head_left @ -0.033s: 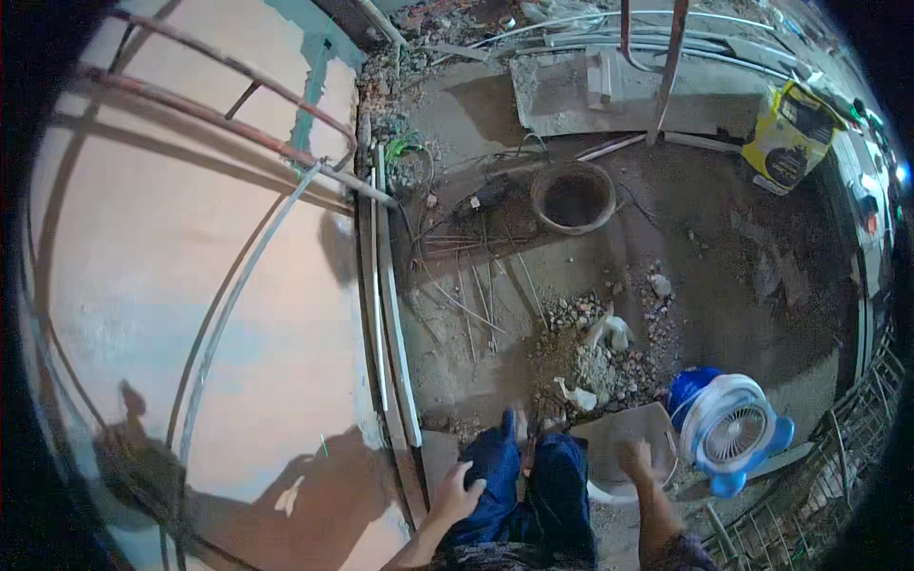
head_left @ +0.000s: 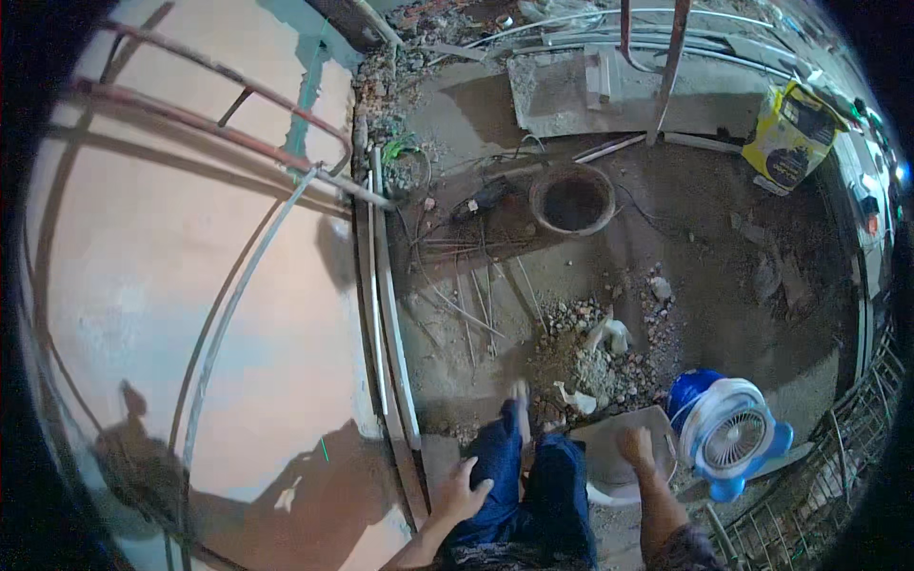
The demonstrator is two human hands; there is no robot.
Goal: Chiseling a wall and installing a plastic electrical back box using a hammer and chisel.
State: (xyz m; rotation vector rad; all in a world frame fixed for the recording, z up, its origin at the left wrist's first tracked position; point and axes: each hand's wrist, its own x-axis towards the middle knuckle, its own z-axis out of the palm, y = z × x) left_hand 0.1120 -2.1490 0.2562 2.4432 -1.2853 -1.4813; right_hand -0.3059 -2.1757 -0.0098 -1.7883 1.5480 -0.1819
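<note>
My left hand [head_left: 464, 492] lies against the left thigh of my dark blue trousers [head_left: 495, 476], fingers loosely bent and thumb apart, holding nothing. My right hand [head_left: 636, 445] is closed like a fist above a flat grey surface with a pale, rounded near edge [head_left: 614, 497], beside my right knee. Whether the fist grips anything is hidden from this angle. Just right of it stands a blue and white round fan [head_left: 733, 433] with a grille on top.
Ahead lies a gravel pile [head_left: 609, 366] with pale scraps. Thin rods [head_left: 486, 295] are scattered beyond it, near a round tub [head_left: 573, 200]. Long strips [head_left: 392, 324] run beside the wall [head_left: 238, 333] at left, under a rusty metal frame [head_left: 219, 133]. A yellow bag [head_left: 793, 138] stands far right.
My right hand has shifted slightly farther from me over the grey surface. My left foot has moved a little forward. My left hand stays on the thigh.
</note>
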